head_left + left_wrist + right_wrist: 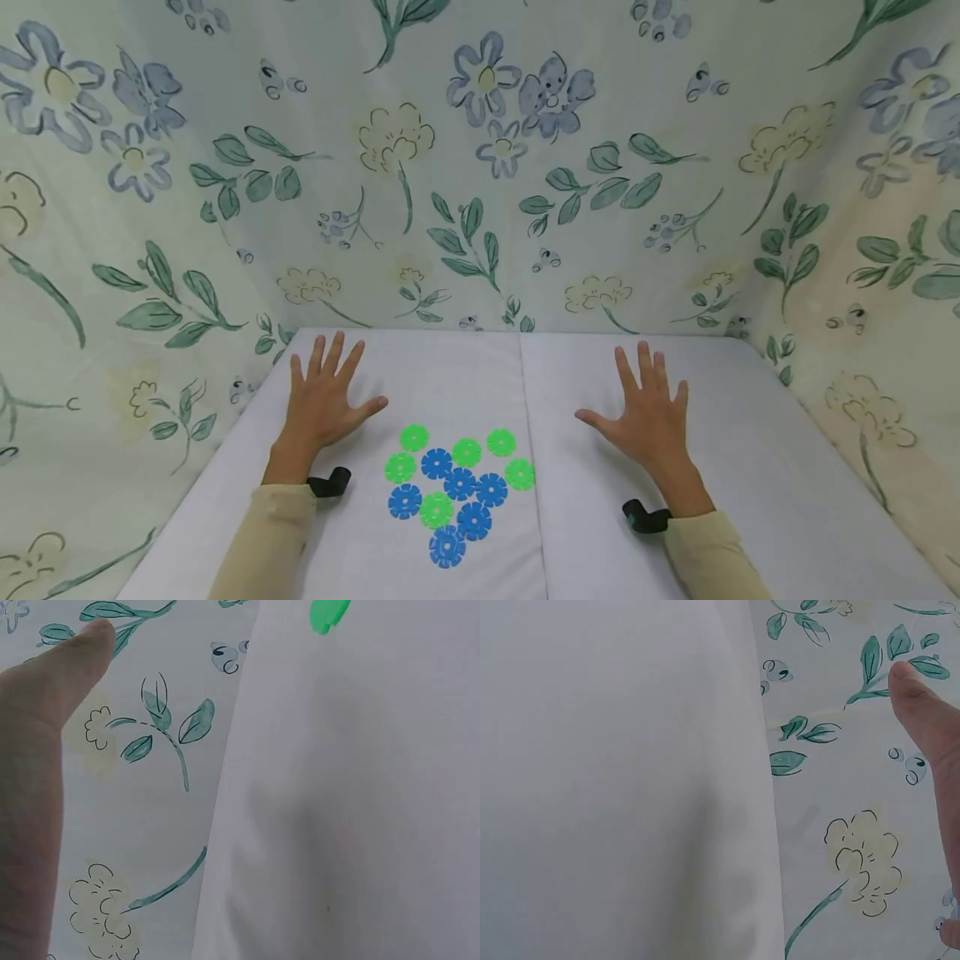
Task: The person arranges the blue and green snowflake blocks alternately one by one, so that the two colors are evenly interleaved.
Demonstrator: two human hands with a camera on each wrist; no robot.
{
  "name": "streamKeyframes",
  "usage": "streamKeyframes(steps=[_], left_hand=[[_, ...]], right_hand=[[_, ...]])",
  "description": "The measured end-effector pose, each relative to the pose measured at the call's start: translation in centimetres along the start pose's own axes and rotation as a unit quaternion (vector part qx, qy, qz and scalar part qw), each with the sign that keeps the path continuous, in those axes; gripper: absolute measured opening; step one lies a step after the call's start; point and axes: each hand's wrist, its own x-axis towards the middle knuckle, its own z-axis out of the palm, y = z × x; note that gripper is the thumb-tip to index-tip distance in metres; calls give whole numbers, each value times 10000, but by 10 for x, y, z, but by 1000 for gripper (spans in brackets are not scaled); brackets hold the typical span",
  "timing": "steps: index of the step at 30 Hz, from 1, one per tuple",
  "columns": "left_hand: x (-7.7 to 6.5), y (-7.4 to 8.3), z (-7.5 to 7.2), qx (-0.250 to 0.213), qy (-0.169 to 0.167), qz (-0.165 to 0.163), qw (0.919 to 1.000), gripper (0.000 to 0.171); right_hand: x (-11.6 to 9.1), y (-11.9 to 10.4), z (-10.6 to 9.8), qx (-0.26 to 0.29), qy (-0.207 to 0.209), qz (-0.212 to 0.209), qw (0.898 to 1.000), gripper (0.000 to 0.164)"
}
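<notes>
Several flat notched plastic discs lie in a cluster on the white table, some green, such as the top-left green disc (414, 437), and some blue, such as the lowest blue disc (447, 547). My left hand (324, 404) is spread with straight fingers to the left of the cluster, holding nothing. On the other side, my right hand (649, 417) is likewise spread and bare, farther from the discs. In the left wrist view a green disc (328, 613) shows at the top edge, while the left thumb (79, 664) sticks out at the left. The right wrist view shows the right thumb (922, 705) and no disc.
The white table (600, 558) has a seam running front to back, just right of the discs. Floral curtain (480, 208) surrounds its back and sides. Small black devices, one at the left wrist (330, 482) and one at the right wrist (645, 517), jut inward.
</notes>
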Motion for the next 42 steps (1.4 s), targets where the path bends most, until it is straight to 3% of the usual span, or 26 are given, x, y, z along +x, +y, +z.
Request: streamKeyframes(steps=[11, 22, 30, 37, 42], left_hand=[[-3, 16, -8, -264, 34, 178, 9995, 97], [-9, 26, -5, -520, 234, 437, 9974, 88], [-15, 45, -1, -996, 312, 600, 9927, 79], [-23, 57, 3, -1352, 124, 486, 9895, 73], [-29, 61, 9, -1789, -171, 428, 9828, 69]], right_hand=[[-1, -38, 1, 458, 370, -349, 9977, 115], [-1, -67, -2, 840, 382, -513, 9944, 107], [-6, -82, -7, 1084, 311, -695, 9912, 93], [-17, -90, -6, 1501, -326, -584, 9864, 79], [-27, -95, -5, 2206, -1005, -168, 9700, 69]])
